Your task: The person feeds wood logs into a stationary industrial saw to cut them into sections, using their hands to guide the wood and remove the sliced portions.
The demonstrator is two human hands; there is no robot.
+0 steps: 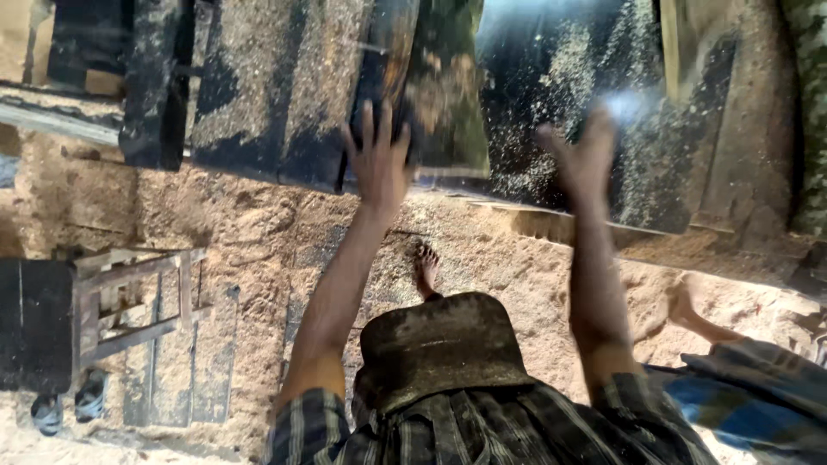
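Observation:
My left hand (379, 159) reaches forward with its fingers spread, lying flat against the lower edge of a dark, sawdust-covered wooden slab (439, 95). To the right, my right hand (586, 155) is raised with fingers apart and is blurred by motion. It hovers in front of a wide dark dusty surface (551, 77) and holds nothing. A dark, dusty rounded block (439, 344) sits close to my chest between both arms. My striped sleeves show at the bottom.
Sawdust (258, 232) covers the ground. A bare foot (425, 267) stands on it ahead of me, another foot (685, 303) at the right beside blue checked cloth (749, 405). A small wooden frame (129, 301) and a pair of sandals (60, 406) lie at left.

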